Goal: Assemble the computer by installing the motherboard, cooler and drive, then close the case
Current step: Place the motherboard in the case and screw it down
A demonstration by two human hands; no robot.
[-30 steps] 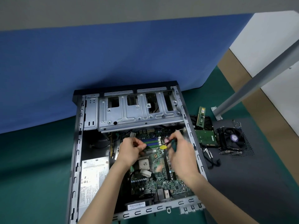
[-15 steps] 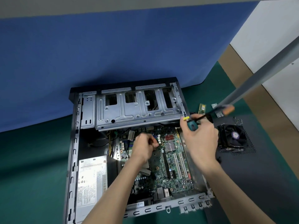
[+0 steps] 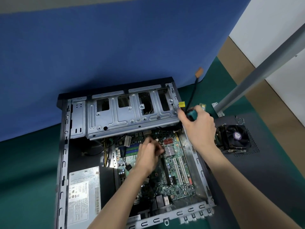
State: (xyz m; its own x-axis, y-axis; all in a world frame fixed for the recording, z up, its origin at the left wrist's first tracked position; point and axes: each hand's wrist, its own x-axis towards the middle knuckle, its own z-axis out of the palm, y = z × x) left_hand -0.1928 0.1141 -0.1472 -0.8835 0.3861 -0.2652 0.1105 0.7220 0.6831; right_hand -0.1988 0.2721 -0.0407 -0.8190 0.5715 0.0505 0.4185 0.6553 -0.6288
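Motherboard (image 3: 175, 171) lies flat inside the open case (image 3: 63, 146). Its centre is hidden under the left hand (image 3: 148, 156), whose curled fingers are blurred, so whether they hold anything cannot be told. Right hand (image 3: 198, 128), at the case's right wall, grips a teal-handled tool (image 3: 192, 114). Cooler (image 3: 234, 138) stands on a dark panel (image 3: 264, 171) just beside the case. The power supply (image 3: 84, 195) label is unreadable.

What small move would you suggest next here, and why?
Probably swing the screwdriver down to the spot the left hand is fingering on the motherboard: the right hand grips it raised at the case edge, shaft pointing away, and the cooler sits outside.
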